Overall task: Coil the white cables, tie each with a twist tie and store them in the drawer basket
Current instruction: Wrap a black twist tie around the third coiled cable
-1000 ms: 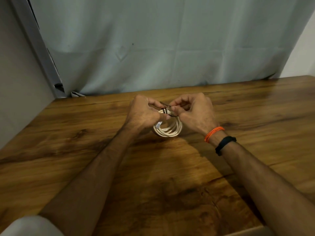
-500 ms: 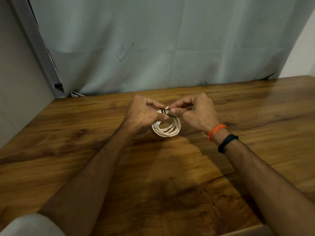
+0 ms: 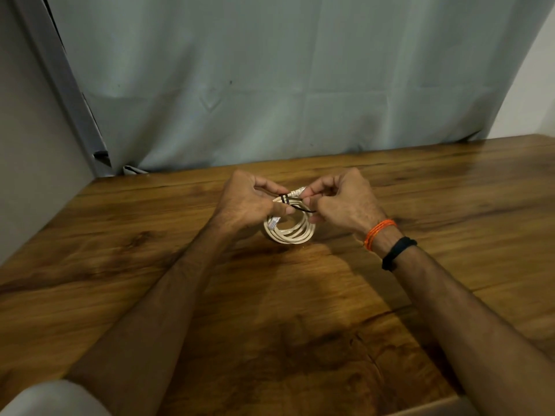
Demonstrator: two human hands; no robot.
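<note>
A coiled white cable (image 3: 292, 234) hangs between both hands just above the wooden table (image 3: 300, 310), its loops upright. A dark twist tie (image 3: 285, 199) is wrapped around the top of the coil, and one loose end sticks out to the right. My left hand (image 3: 249, 202) pinches the coil beside the tie. My right hand (image 3: 342, 202) holds the tie's free end and the cable's plug end at the top. A connector shows at the coil's left side. No drawer basket is in view.
A pale grey curtain (image 3: 285, 85) hangs behind the table's far edge. A wall (image 3: 33, 160) stands close on the left. A light strip (image 3: 435, 408) runs along the table's near right edge. An orange thread and a black band circle my right wrist.
Both hands have kept working the twist tie on the coil's top; the tie's loose end now points to the lower right. The coil has stayed in about the same spot.
</note>
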